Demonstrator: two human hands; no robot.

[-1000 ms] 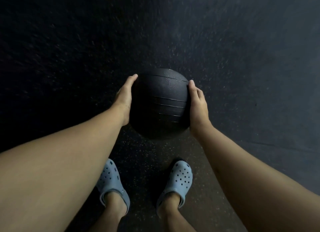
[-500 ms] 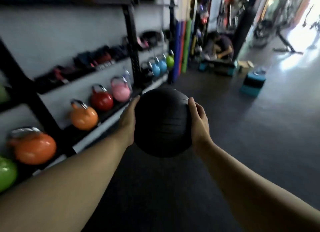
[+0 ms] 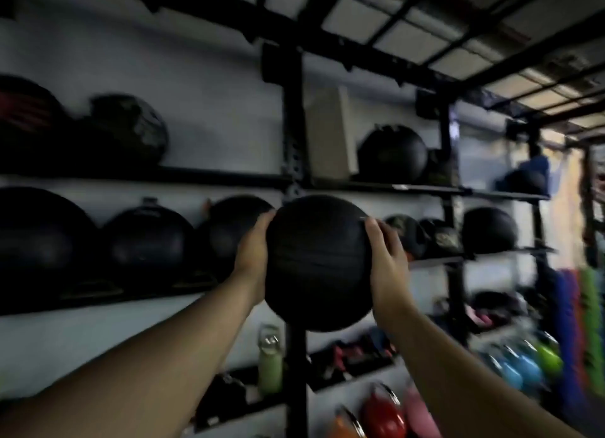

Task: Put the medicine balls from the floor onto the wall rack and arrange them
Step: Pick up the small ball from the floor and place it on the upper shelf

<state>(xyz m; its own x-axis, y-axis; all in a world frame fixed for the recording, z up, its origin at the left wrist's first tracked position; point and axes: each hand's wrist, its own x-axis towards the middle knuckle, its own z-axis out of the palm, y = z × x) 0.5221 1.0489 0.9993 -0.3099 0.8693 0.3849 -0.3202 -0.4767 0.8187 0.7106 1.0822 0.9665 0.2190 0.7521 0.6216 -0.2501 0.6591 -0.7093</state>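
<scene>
I hold a black medicine ball (image 3: 319,262) up in front of the wall rack (image 3: 294,162), right before its black upright post. My left hand (image 3: 252,257) presses the ball's left side and my right hand (image 3: 386,260) its right side. Several other black balls sit on the rack: a row on the middle shelf to the left (image 3: 147,241), more on the upper left shelf (image 3: 126,130), one on the upper right shelf (image 3: 393,154) and one further right (image 3: 489,229). The held ball is level with the middle shelf.
A tan block (image 3: 329,133) leans on the upper shelf beside the post. A green bottle (image 3: 270,362) stands on a lower shelf. Coloured kettlebells (image 3: 383,416) line the bottom shelf, with blue and green ones (image 3: 530,365) further right. Caps or small bags (image 3: 425,234) lie on the middle right shelf.
I have lifted the ball from the floor to chest height and then up to the rack's middle shelf level. My view swung from the floor up to the wall rack.
</scene>
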